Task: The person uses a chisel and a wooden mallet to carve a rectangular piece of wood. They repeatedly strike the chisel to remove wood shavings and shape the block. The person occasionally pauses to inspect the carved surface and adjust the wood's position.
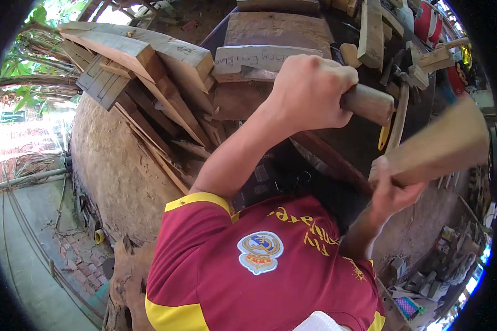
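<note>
My left hand (313, 91) is closed around the round wooden handle of a chisel (373, 105). Its flat metal blade points left and lies against the front edge of a wooden workpiece (279, 28) with handwriting on its face. The fingers hide where blade and handle meet. To the right, my right hand (395, 190) grips a thick wooden mallet (442, 143), smeared by motion. The mallet is raised apart from the end of the chisel handle.
Long timber beams (138, 49) lean at the left beside a pale mound (116, 149). A hammer (403, 105), a yellow-handled tool (385, 132) and loose wood blocks (373, 38) lie at the right. Scraps (425, 276) are heaped at the lower right.
</note>
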The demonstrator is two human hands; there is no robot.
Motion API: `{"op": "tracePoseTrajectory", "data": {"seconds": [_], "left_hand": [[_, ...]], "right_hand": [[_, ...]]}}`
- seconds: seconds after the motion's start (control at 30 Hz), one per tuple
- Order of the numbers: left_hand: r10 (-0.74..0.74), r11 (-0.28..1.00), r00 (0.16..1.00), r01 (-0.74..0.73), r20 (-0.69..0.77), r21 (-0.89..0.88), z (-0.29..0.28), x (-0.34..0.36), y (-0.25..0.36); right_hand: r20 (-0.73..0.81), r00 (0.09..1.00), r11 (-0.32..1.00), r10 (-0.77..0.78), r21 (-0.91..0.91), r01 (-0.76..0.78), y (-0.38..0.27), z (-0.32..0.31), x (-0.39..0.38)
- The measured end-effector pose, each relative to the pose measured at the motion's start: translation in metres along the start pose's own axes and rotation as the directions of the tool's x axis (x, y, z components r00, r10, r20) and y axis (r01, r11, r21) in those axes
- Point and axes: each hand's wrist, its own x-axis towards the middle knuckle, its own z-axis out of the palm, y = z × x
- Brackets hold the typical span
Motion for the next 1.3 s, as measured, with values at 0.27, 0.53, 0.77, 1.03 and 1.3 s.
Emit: {"op": "tracePoseTrajectory", "data": {"seconds": [0.27,0.53,0.77,1.03,1.3], "left_hand": [[0.015,0.999,0.998,-0.017,-0.054,-0.028,-0.001,0.003,-0.001],[0.028,0.998,0.998,-0.031,-0.053,-0.057,-0.005,0.000,0.000],[0.014,0.999,0.998,-0.016,-0.061,-0.029,-0.003,0.001,-0.005],[0.008,0.999,0.998,-0.010,-0.056,-0.030,-0.002,0.005,-0.006],[0.001,0.999,0.999,0.000,-0.033,0.047,-0.001,0.003,-0.005]], "right_hand": [[0.192,0.975,0.994,-0.107,-0.013,0.111,0.012,0.019,-0.018],[-0.208,0.976,0.997,-0.071,0.027,0.078,0.018,0.024,-0.023],[-0.107,0.994,0.998,0.032,0.064,-0.025,0.017,0.004,-0.009],[0.172,0.979,0.973,-0.107,-0.182,0.139,0.015,0.007,-0.017],[-0.017,0.993,0.989,-0.120,-0.091,0.118,0.005,0.031,-0.021]]}}
